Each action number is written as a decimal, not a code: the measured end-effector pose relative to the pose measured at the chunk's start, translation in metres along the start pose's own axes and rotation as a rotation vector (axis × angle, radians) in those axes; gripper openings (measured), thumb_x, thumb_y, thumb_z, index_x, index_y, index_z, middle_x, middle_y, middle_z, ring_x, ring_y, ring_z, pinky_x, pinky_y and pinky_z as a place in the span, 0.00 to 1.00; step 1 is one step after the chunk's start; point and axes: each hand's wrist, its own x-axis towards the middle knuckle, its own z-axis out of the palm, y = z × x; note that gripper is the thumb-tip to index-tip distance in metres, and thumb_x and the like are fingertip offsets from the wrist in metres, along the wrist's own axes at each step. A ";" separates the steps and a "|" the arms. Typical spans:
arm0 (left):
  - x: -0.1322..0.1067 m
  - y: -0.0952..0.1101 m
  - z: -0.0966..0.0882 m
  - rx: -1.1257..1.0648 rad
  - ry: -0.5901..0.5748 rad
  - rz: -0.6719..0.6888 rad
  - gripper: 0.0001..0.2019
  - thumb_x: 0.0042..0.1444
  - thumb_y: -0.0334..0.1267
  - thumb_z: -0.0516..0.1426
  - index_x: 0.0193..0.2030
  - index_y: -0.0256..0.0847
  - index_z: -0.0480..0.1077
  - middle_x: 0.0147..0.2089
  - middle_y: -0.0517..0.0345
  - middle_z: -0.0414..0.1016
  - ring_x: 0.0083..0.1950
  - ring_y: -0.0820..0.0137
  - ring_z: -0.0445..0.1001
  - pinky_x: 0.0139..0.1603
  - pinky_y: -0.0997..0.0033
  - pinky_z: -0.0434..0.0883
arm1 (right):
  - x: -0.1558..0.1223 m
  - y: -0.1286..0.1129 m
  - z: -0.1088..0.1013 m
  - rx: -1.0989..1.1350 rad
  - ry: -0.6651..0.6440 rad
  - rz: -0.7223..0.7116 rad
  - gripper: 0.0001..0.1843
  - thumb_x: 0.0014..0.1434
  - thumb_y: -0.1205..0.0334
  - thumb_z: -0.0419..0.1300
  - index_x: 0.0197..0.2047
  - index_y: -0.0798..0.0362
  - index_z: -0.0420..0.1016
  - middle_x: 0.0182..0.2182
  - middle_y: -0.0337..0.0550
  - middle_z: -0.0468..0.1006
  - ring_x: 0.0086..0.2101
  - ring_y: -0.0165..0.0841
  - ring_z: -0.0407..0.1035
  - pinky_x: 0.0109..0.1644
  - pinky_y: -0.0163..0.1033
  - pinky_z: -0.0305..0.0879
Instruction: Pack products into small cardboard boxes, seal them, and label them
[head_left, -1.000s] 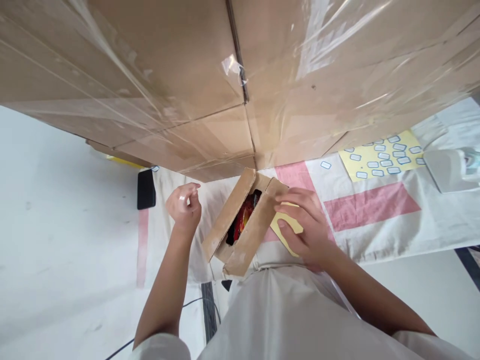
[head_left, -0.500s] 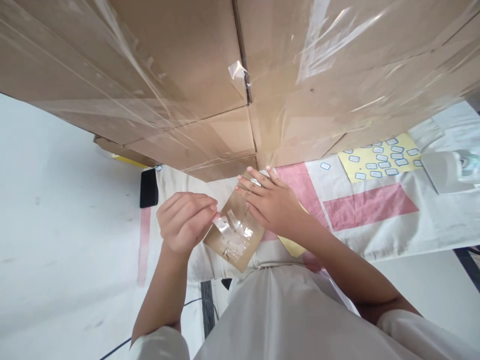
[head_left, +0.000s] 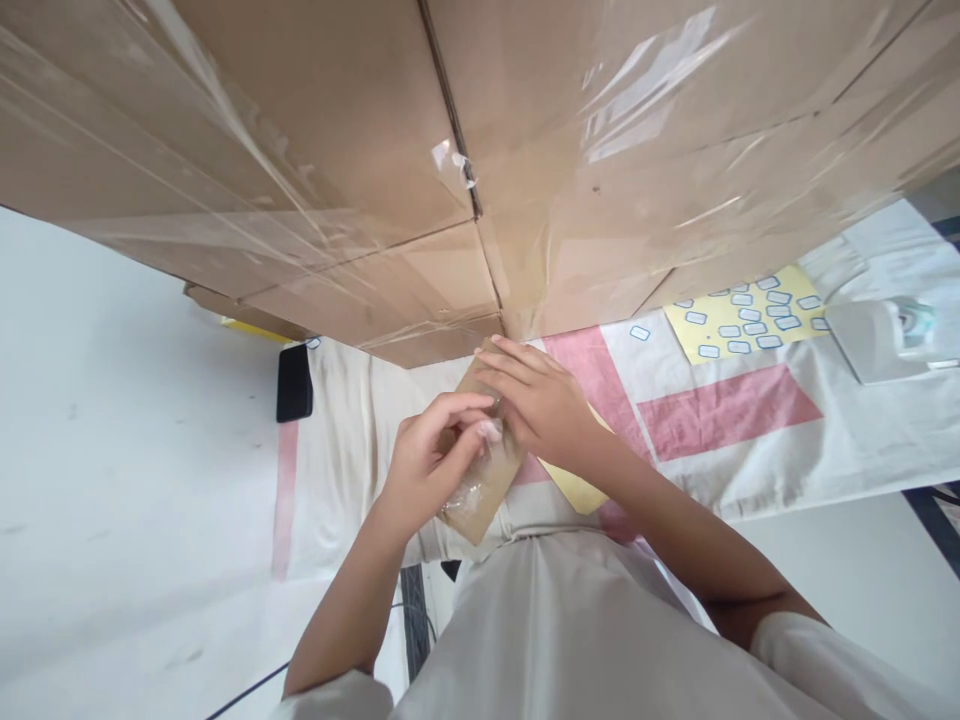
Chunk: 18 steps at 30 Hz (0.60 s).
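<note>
A small brown cardboard piece (head_left: 480, 510) with strips of clear tape (head_left: 474, 490) on its face lies on the cloth-covered table, close to my body. My left hand (head_left: 439, 455) is over its left side, thumb and index finger curled together at a whitish bit of clear tape (head_left: 491, 430). Across the upper part of the cardboard rests my right hand (head_left: 544, 405), laid flat with fingers stretched out. Both hands are almost touching, and they hide much of the piece.
Large taped cardboard boxes (head_left: 360, 150) rise right in front. A black phone (head_left: 294, 384) lies at the left on the table. To the right are a yellow sheet with several small labels (head_left: 720, 330) and a white device (head_left: 870, 340). Another yellow sheet (head_left: 574, 488) sits under my right forearm.
My left hand has moved right and slightly down, over the cardboard and up to my right hand. The right hand's fingers have drawn closer together. The view has shifted slightly.
</note>
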 end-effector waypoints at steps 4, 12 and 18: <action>0.000 -0.011 0.008 -0.184 0.032 -0.105 0.08 0.68 0.41 0.57 0.51 0.46 0.72 0.38 0.59 0.82 0.37 0.72 0.80 0.39 0.73 0.76 | -0.007 0.005 -0.004 0.130 0.098 -0.062 0.24 0.63 0.77 0.47 0.53 0.53 0.77 0.60 0.49 0.76 0.68 0.40 0.60 0.70 0.54 0.62; 0.000 -0.021 0.017 -0.117 0.104 -0.169 0.10 0.68 0.46 0.56 0.52 0.48 0.71 0.32 0.62 0.78 0.30 0.72 0.77 0.35 0.71 0.75 | -0.028 -0.001 -0.003 0.007 -0.026 -0.129 0.20 0.65 0.74 0.50 0.53 0.52 0.77 0.58 0.46 0.78 0.67 0.45 0.60 0.75 0.63 0.48; -0.002 -0.024 0.015 -0.012 0.123 -0.170 0.12 0.69 0.48 0.53 0.51 0.48 0.72 0.33 0.60 0.79 0.31 0.69 0.77 0.33 0.69 0.73 | -0.037 -0.011 -0.004 0.267 0.053 -0.043 0.10 0.65 0.62 0.59 0.50 0.48 0.77 0.51 0.42 0.81 0.60 0.42 0.68 0.72 0.59 0.51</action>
